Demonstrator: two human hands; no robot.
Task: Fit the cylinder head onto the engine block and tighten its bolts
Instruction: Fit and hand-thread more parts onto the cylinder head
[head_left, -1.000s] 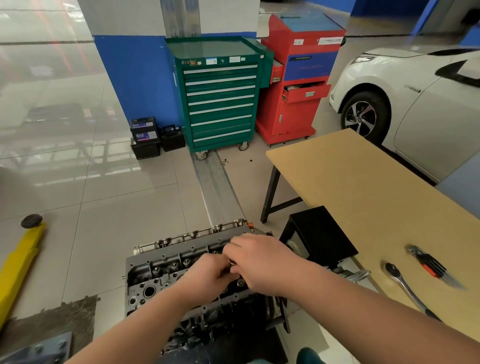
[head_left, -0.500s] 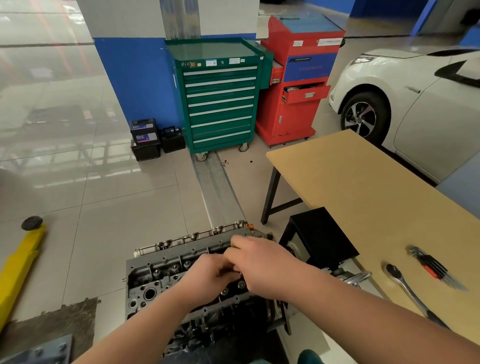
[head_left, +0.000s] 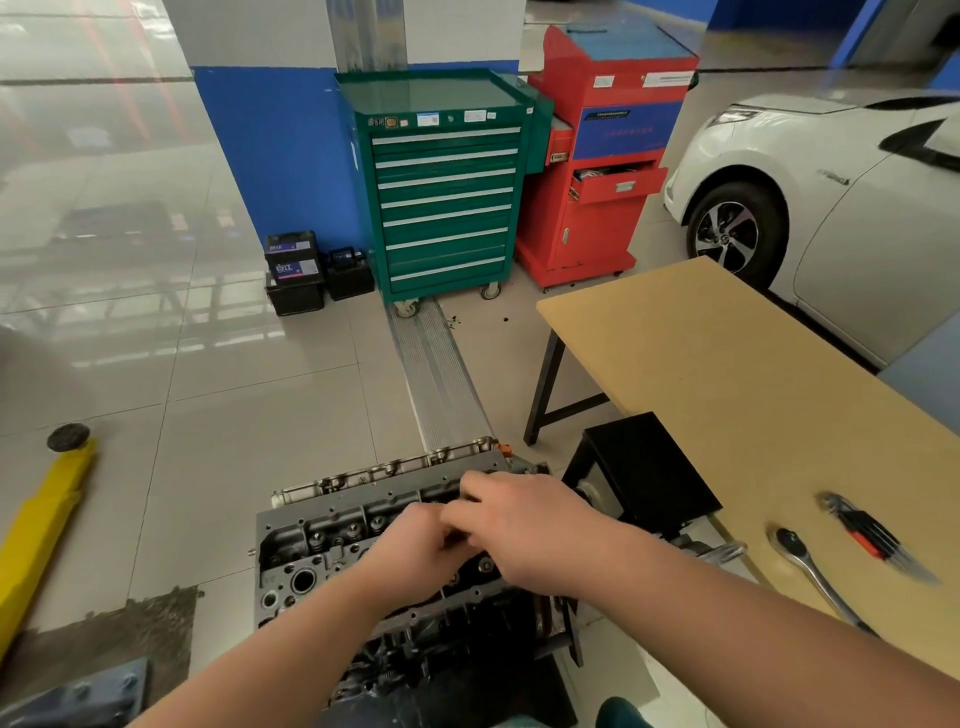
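The grey cylinder head (head_left: 332, 540) lies on top of the dark engine block (head_left: 415, 639) at the bottom centre, on a stand. Both my hands are over the middle of the head. My left hand (head_left: 410, 545) has its fingers curled, and its fingertips are hidden under the right hand. My right hand (head_left: 524, 525) reaches in from the right with its fingers curled down, pinching a small bolt where the two hands meet. The bolt itself is almost wholly covered.
A wooden table (head_left: 727, 364) stands to the right with a ratchet wrench (head_left: 810, 566) and a hex key set (head_left: 867, 535) on it. A black stand (head_left: 644, 467) sits between table and engine. Beyond are green (head_left: 447, 197) and red (head_left: 602, 171) tool cabinets, a white car (head_left: 831, 208) and a yellow lift arm (head_left: 41, 519).
Both hands stay on the same spot of the head. The fingers of the right hand have shifted slightly over the left hand's fingertips.
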